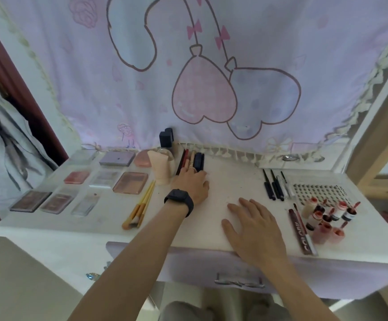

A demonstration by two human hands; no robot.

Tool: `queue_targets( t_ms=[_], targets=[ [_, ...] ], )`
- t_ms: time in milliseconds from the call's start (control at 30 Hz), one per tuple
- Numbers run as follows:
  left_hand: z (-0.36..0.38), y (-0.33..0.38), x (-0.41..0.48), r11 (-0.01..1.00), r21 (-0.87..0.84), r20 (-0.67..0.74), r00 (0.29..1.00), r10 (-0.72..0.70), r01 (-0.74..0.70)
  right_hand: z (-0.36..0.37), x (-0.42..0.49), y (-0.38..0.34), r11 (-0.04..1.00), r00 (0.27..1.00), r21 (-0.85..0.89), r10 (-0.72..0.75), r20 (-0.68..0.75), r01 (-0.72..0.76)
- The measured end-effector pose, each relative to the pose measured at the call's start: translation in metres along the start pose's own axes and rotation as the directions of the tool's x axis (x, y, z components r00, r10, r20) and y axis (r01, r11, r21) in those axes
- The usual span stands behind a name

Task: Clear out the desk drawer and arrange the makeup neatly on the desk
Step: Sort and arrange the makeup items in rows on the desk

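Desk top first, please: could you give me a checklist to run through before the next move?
1. The right hand is free: ok, flat on the desk, holding nothing.
2. The left hand reaches the dark tube: ok, fingers touch it.
3. The palettes lie in rows: ok.
4. The brushes lie together: ok.
5. The drawer is emptied: cannot tell, its inside is hidden.

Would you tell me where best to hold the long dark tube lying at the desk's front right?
Pinch the long dark tube at its middle, from above, fingers across its narrow width. It lies flat on the desk, and small bottles stand close on its right, so I'd approach from the left side.
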State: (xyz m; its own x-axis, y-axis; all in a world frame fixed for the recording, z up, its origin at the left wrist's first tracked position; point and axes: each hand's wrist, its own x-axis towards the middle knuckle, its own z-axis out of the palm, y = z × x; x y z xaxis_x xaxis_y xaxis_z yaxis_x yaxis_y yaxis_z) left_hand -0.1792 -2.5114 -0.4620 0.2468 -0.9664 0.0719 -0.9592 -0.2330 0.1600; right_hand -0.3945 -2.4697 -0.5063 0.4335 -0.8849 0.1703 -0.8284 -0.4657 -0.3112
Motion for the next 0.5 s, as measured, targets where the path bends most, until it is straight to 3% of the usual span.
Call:
queue_targets(
  t_ms=[100, 300, 500],
  targets=[
    [0.003, 0.001, 0.004, 0.997, 0.074, -0.006, 0.999, 0.034, -0.034, -0.002, -0.001, -0.002, 1.000, 1.000, 0.004, -0.004, -0.004, 0.004],
    [0.004, 0.010, -0.011, 0.987, 0.159, -0.146, 0.989, 0.015, 0.009, 0.000, -0.002, -0.002, 0.999, 1.000, 0.039, 0.012, -0.017, -0.012],
    [-0.001, 0.010, -0.044, 0.998, -0.010, -0.112, 0.992, -0.065, 0.064, 0.001, -0.004, -0.001, 0.999, 1.000, 0.048, 0.010, -0.025, -0.009]
  ],
)
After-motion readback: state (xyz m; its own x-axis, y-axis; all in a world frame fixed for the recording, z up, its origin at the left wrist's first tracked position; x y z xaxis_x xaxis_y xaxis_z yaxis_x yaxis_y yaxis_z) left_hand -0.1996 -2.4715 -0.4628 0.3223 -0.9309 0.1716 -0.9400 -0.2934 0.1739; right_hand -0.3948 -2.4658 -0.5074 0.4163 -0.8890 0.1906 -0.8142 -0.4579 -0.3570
